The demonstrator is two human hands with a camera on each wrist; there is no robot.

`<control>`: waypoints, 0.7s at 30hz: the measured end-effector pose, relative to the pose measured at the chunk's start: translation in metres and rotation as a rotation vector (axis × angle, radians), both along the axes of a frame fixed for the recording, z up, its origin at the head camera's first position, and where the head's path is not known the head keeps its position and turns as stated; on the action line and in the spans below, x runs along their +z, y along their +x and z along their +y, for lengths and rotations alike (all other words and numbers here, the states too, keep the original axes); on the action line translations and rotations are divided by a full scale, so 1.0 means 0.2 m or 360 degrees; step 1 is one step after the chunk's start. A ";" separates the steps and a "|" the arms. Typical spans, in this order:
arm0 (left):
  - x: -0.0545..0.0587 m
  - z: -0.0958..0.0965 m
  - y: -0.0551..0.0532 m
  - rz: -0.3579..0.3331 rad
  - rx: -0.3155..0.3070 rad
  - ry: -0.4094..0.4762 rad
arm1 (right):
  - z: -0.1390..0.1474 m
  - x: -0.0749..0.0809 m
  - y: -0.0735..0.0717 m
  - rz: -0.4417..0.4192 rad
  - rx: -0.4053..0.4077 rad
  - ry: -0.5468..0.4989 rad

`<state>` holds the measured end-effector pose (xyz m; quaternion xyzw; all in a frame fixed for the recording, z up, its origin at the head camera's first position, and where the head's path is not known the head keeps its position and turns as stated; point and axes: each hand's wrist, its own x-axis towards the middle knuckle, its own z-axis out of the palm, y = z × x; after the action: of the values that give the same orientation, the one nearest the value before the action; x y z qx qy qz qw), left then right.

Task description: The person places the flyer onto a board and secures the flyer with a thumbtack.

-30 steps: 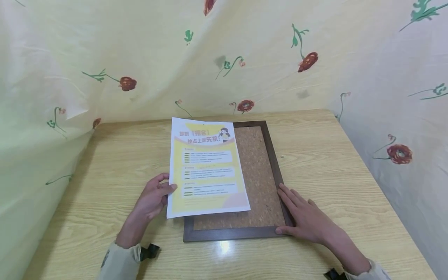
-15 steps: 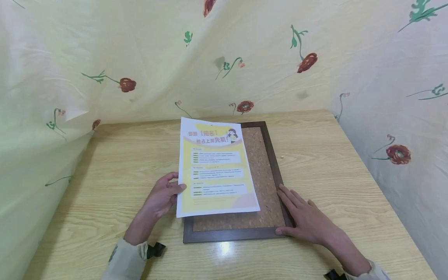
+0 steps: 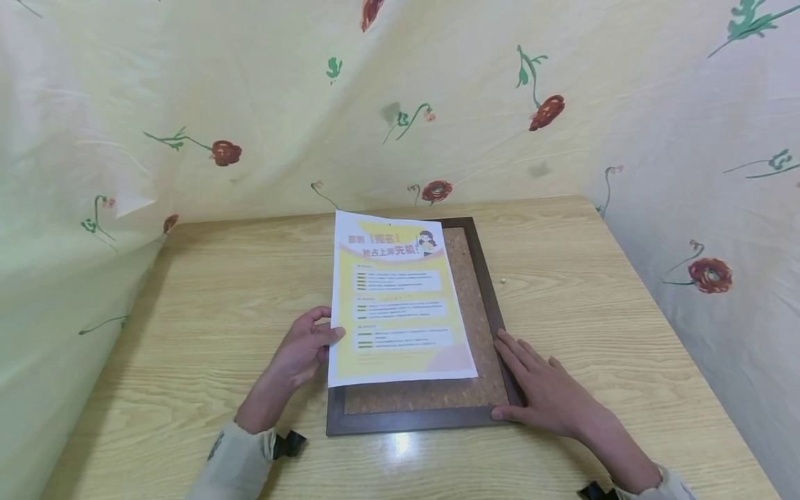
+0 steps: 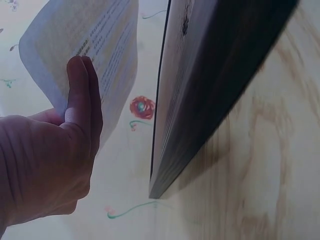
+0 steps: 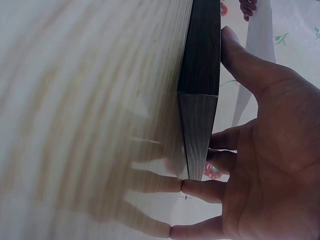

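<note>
A printed poster sheet (image 3: 400, 305), yellow and white with a cartoon figure at its top right, is pinched at its left edge by my left hand (image 3: 309, 347), thumb on the printed face and fingers behind. In the left wrist view the sheet (image 4: 107, 55) stands off above the frame, with a gap between them. Under it lies a cork board (image 3: 431, 397) in a dark wooden frame (image 3: 412, 421), its left part hidden by the sheet. My right hand (image 3: 544, 389) rests on the frame's lower right corner, thumb on the front bar, fingers extended along the right side.
The board lies on a wood-grain table (image 3: 206, 292). A small pale bead-like thing (image 3: 503, 281) sits right of the frame. A flowered curtain (image 3: 281, 104) hangs behind and along both sides of the table.
My left hand has moved to the right with the poster sheet, which covers more of the cork board's width. The right hand and the frame stay in place.
</note>
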<state>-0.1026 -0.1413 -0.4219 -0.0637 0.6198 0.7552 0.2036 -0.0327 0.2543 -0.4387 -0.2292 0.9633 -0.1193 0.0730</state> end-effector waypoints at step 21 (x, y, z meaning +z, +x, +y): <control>-0.03 0.14 -0.03 -0.0067 0.0013 0.0034 | 0.00 -0.01 0.00 -0.0024 -0.0029 0.0015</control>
<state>-0.1084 -0.1130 -0.4277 -0.0800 0.6071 0.7611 0.2140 -0.0332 0.2545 -0.4403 -0.2191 0.9653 -0.1172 0.0803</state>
